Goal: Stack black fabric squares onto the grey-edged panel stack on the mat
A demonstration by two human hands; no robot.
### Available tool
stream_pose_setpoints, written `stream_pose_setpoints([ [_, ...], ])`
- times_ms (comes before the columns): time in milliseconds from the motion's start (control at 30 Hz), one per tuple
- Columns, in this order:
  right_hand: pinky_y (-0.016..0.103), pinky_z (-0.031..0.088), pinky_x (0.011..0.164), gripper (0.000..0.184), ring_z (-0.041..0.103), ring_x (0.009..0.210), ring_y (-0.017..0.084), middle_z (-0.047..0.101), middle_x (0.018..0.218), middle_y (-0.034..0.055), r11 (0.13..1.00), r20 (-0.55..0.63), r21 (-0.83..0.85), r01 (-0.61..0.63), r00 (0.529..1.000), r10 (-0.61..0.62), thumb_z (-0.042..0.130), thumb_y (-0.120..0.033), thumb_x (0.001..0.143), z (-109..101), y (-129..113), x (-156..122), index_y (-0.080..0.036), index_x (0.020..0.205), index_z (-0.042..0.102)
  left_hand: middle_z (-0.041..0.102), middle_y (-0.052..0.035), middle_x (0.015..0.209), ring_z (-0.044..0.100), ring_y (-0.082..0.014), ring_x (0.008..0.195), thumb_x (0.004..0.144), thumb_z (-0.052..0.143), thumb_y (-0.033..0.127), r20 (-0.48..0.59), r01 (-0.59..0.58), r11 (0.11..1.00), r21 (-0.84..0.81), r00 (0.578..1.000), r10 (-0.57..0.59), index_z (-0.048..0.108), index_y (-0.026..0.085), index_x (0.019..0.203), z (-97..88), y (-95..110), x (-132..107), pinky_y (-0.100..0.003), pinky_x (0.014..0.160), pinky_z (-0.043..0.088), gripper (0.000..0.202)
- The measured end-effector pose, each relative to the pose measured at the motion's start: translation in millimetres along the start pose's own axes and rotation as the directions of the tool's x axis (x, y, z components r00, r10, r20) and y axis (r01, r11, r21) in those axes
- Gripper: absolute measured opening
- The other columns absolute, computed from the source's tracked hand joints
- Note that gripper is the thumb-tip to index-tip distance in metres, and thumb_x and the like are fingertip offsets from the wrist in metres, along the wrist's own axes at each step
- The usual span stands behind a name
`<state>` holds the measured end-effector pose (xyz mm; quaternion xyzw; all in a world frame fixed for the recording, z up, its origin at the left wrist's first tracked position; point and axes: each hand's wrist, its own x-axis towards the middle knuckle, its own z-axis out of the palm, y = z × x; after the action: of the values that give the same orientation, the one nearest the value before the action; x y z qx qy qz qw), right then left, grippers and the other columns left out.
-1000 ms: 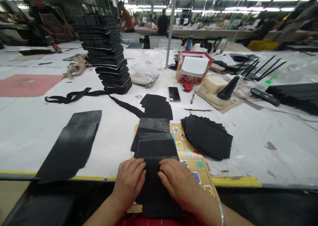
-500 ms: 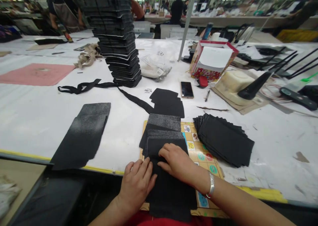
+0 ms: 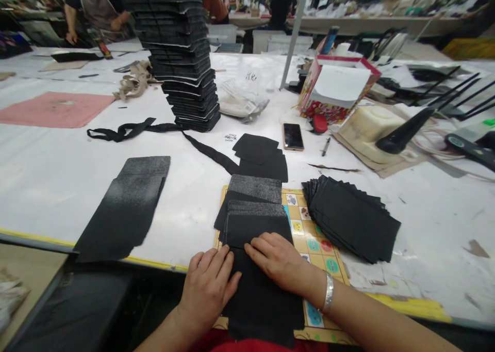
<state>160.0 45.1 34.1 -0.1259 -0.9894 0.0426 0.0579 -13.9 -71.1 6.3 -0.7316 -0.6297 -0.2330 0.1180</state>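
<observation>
At the bottom centre of the frame I see a black piece [image 3: 263,308] lying over a patterned board [image 3: 317,261], its upper edge meeting other dark pieces [image 3: 258,228]. The left hand [image 3: 211,285] rests at its left edge, fingers bent and close together; whether they pinch it, I can't tell. The right hand [image 3: 276,261] lies across it, fingers bunched and tips down near that upper edge, though I can't see any grip underneath. Right of centre sits a fanned stack [image 3: 353,220]; a tall stack [image 3: 189,58] rises upper left of centre.
</observation>
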Motion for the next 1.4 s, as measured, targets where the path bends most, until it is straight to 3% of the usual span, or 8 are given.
stream_pose_setpoints([
  [167,0.033,0.034,0.063,0.027,0.046,0.078,0.020,0.058,0.093,0.0102,0.994,0.047,-0.081,0.071,0.997,-0.068,0.035,-0.013,0.092,-3.0,-2.2,1.8,-0.010,0.109,0.056,0.066,-0.0110,0.098,0.056,-0.0218,0.089,0.086,0.047,0.040,0.065,0.006,1.000,0.026,0.998,-0.008,0.052,0.013,0.121,-0.3,2.7,4.8,-0.037,0.080,0.037,0.044],
  [300,0.033,0.033,0.061,0.025,0.046,0.078,0.020,0.057,0.094,0.0097,0.989,0.074,-0.114,0.091,0.994,-0.082,0.038,-0.014,0.091,-4.7,-4.3,3.0,-0.010,0.108,0.056,0.064,-0.0092,0.100,0.055,-0.0233,0.089,0.084,0.051,0.040,0.121,0.018,0.994,0.107,0.992,-0.031,0.058,0.018,0.113,-2.2,-3.8,6.4,-0.038,0.078,0.037,0.037],
  [433,0.033,0.032,0.060,0.024,0.045,0.077,0.020,0.057,0.092,0.0087,0.989,0.074,-0.121,0.088,0.994,-0.080,0.037,-0.014,0.091,-4.1,-6.9,6.8,-0.011,0.106,0.056,0.060,-0.0138,0.108,0.053,-0.0287,0.097,0.082,0.055,0.040,0.025,0.060,0.974,0.218,0.997,-0.068,0.061,0.017,0.105,-3.6,-12.7,5.6,-0.042,0.079,0.039,0.033],
  [533,0.033,0.033,0.060,0.024,0.045,0.076,0.019,0.057,0.090,0.0083,0.990,0.062,-0.117,0.073,0.996,-0.066,0.038,-0.015,0.091,-3.2,-6.5,6.8,-0.011,0.106,0.056,0.061,-0.0140,0.109,0.053,-0.0265,0.100,0.084,0.052,0.033,-0.023,-0.024,0.992,0.126,0.999,0.027,0.058,0.013,0.109,2.7,-4.4,5.6,-0.040,0.086,0.039,0.032],
  [633,0.032,0.035,0.062,0.025,0.045,0.076,0.019,0.057,0.090,0.0082,0.994,0.057,-0.107,0.039,0.998,-0.033,0.039,-0.016,0.092,-4.5,0.8,-5.7,-0.010,0.109,0.055,0.064,-0.0113,0.101,0.056,-0.0232,0.094,0.086,0.048,0.028,0.008,-0.096,0.995,0.032,0.995,0.095,0.059,0.012,0.106,11.0,8.4,6.5,-0.036,0.085,0.042,0.027],
  [867,0.032,0.042,0.069,0.030,0.047,0.077,0.018,0.059,0.089,0.0099,0.998,0.011,-0.058,0.022,1.000,-0.022,0.033,-0.013,0.094,-14.8,22.7,-54.1,-0.008,0.116,0.052,0.063,-0.0113,0.092,0.057,-0.0216,0.085,0.086,0.049,0.026,0.063,-0.214,0.973,0.080,0.976,0.210,0.058,0.007,0.108,8.0,8.0,16.2,-0.036,0.080,0.044,0.030],
  [1167,0.033,0.043,0.070,0.031,0.049,0.079,0.019,0.058,0.090,0.0103,0.992,0.065,-0.101,0.075,0.996,-0.069,0.034,-0.013,0.094,-19.6,23.0,-55.5,-0.006,0.117,0.052,0.058,-0.0087,0.092,0.052,-0.0216,0.077,0.086,0.047,0.040,0.383,-0.427,0.889,0.165,0.858,0.342,0.049,0.012,0.125,-2.9,9.4,34.6,-0.035,0.065,0.039,0.048],
  [1400,0.034,0.042,0.071,0.032,0.049,0.081,0.021,0.057,0.092,0.0110,0.984,0.147,-0.157,0.085,0.987,-0.062,0.034,-0.014,0.093,-25.8,24.5,-66.3,-0.004,0.119,0.050,0.056,-0.0084,0.093,0.050,-0.0211,0.076,0.080,0.047,0.058,0.503,-0.472,0.878,0.078,0.780,0.374,0.041,0.020,0.133,-4.1,6.2,43.4,-0.034,0.063,0.035,0.065],
])
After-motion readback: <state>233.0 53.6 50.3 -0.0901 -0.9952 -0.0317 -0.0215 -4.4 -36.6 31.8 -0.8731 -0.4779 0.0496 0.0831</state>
